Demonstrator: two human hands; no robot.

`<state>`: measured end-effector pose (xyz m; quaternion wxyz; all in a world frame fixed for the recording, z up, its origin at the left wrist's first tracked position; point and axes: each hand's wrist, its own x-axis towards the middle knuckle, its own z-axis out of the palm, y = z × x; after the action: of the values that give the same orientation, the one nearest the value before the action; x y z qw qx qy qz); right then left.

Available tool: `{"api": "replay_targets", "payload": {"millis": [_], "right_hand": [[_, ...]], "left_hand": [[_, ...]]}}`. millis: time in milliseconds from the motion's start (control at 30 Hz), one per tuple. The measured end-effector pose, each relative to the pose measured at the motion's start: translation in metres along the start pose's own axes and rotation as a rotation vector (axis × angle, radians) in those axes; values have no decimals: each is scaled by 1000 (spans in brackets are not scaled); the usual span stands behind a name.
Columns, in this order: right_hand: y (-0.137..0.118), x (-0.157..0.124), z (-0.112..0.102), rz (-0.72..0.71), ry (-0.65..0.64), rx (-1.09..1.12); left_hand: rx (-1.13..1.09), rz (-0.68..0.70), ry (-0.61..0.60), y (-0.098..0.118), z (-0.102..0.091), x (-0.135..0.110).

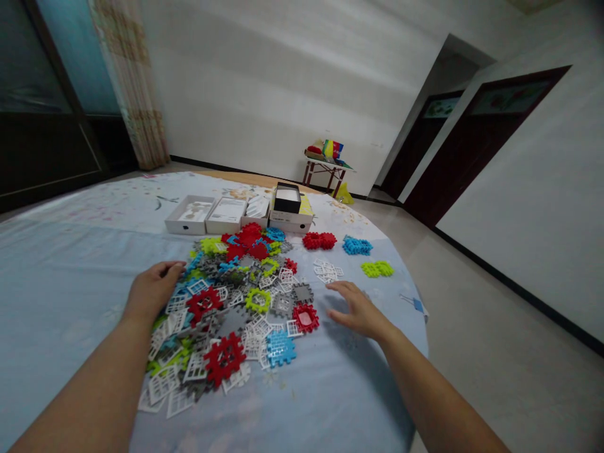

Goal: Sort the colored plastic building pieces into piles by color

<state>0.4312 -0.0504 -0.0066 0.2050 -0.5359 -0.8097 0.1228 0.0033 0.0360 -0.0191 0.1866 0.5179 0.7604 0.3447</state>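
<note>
A heap of flat toothed plastic tiles [236,302] in red, blue, green, grey and white lies on a round table under a pale blue cloth [70,283]. My left hand [153,289] rests on the heap's left edge with its fingers curled over some tiles. My right hand [358,309] hovers flat and open just right of the heap, near a red tile [306,318]. Beyond it lie small sorted groups: white [327,270], red [319,240], blue [357,245] and green [377,269].
Several open white boxes [226,215] and a box with a black insert [289,207] stand in a row at the table's far side. The table edge drops to the floor at right. A small table with colourful items [326,160] stands by the far wall.
</note>
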Motion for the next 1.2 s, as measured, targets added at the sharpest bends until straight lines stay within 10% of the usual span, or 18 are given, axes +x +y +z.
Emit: {"api": "replay_targets", "payload": {"millis": [200, 900, 1200], "right_hand": [[-41, 16, 14, -136, -268, 118], [-48, 61, 46, -187, -33, 187], [-45, 55, 47, -151, 123, 327]], "left_hand": [[-32, 16, -10, 0, -2, -1], [-352, -17, 155, 40, 53, -35], [-285, 3, -23, 29, 22, -12]]}}
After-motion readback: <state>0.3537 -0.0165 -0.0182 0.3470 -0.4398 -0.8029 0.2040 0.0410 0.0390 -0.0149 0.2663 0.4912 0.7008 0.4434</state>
